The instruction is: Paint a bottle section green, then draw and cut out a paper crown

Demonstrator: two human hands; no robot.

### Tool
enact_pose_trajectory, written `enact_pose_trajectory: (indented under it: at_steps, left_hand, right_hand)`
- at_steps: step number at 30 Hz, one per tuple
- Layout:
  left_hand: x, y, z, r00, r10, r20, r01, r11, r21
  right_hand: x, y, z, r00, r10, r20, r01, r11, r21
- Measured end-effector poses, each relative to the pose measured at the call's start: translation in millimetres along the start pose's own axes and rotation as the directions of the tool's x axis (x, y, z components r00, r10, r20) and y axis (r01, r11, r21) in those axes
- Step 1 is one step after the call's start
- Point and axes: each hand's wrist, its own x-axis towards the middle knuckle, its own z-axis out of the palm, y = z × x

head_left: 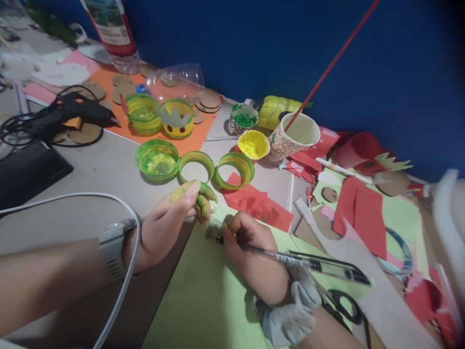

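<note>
My right hand (250, 242) is closed around a black-tipped pen (267, 253). The pen's tip rests on a light green sheet (196, 291), beside small drawn lines and a little round doodle. Green and yellow paint stains my left hand (170, 218), which is over the sheet's upper left edge with thumb and fingers curled together; whether anything is between them is hidden. Just beyond that hand stand two striped green-yellow rings (235, 170) and a painted clear-bottomed cup (158, 160). A red paper piece (267, 208) lies beyond the right hand.
A utility knife (334, 269) and black scissors (343, 305) lie by my right forearm. Paint cups (253, 144) and a paper cup (296, 138) with a red stick stand behind. Left are a glue gun (72, 114) and white cable (132, 252). Paper scraps (363, 213) crowd the right.
</note>
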Motion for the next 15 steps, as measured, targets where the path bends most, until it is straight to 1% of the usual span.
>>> enact_pose_trajectory:
  at_steps: [3,8,10,15]
  left_hand:
    - [-0.3,-1.3,-0.9,1.0,0.002,-0.006,-0.002,1.0,-0.003]
    - [-0.3,-0.3,-0.9,1.0,-0.005,0.025,0.006,1.0,-0.021]
    - [-0.7,1.8,0.4,1.0,0.0,0.018,0.001,1.0,-0.01]
    - [-1.5,3.5,1.3,1.0,0.008,0.025,-0.008,1.0,0.009]
  right_hand:
    - [-0.5,-0.2,0.1,1.0,-0.003,0.002,0.003,1.0,-0.001]
    - [-1.5,-2.2,-0.8,1.0,-0.008,-0.002,0.008,1.0,-0.002]
    - [-1.3,-2.6,-1.0,1.0,-0.012,0.011,0.012,1.0,-0.004]
    - [-0.6,-1.7,-0.7,1.0,-0.022,-0.002,0.022,1.0,-0.005]
